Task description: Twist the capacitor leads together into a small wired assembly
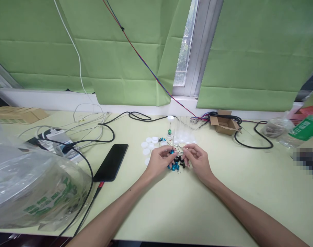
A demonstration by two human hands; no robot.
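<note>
My left hand [160,160] and my right hand [197,158] meet over a small heap of blue and black electronic parts [177,164] with thin wire legs on the pale green table [187,209]. Both hands have their fingers curled in a pinch, tips close together, around small wire-legged parts that I cannot make out singly. Just behind the hands lie several white round caps [149,145] and a small green-topped part [169,132] standing upright.
A black phone [111,162] lies left of my hands, on a red-tipped cable. A crinkled plastic bag [30,185] fills the near left. Black and white cables [94,132], a small open cardboard box [224,124] and a green-labelled bottle [304,130] sit toward the back.
</note>
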